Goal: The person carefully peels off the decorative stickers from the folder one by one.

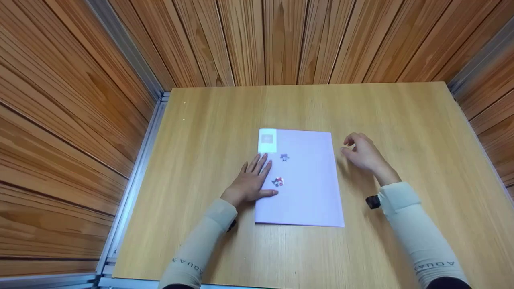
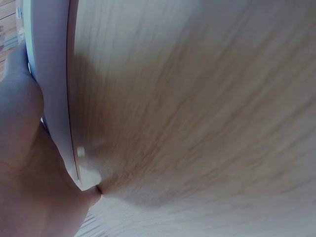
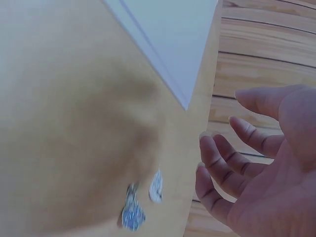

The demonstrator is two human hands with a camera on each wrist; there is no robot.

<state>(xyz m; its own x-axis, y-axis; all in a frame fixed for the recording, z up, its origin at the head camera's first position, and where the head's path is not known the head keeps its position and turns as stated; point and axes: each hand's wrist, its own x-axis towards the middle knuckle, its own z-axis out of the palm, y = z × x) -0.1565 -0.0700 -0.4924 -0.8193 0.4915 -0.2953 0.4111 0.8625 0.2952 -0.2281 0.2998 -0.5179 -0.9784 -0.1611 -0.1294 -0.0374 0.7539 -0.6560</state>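
Note:
A lilac folder or booklet (image 1: 305,180), closed, lies on the wooden table. Its upper left corner bears a white label (image 1: 267,146), and two small cartoon pictures, a purple one (image 1: 284,157) and a red and black one (image 1: 278,182), show on the cover. My left hand (image 1: 251,182) rests with straight, spread fingers on its left edge. To the right of the cover, my right hand (image 1: 361,152) hovers with loosely curled fingers, holding nothing visible. In the right wrist view, a small blue figure (image 3: 132,215) and a small whitish piece (image 3: 156,187) lie on the table near that hand.
The wooden table (image 1: 209,132) stretches around the folder on all sides. Slatted wood walls (image 1: 281,44) with metal frame rails (image 1: 132,160) enclose it at the back, left and right.

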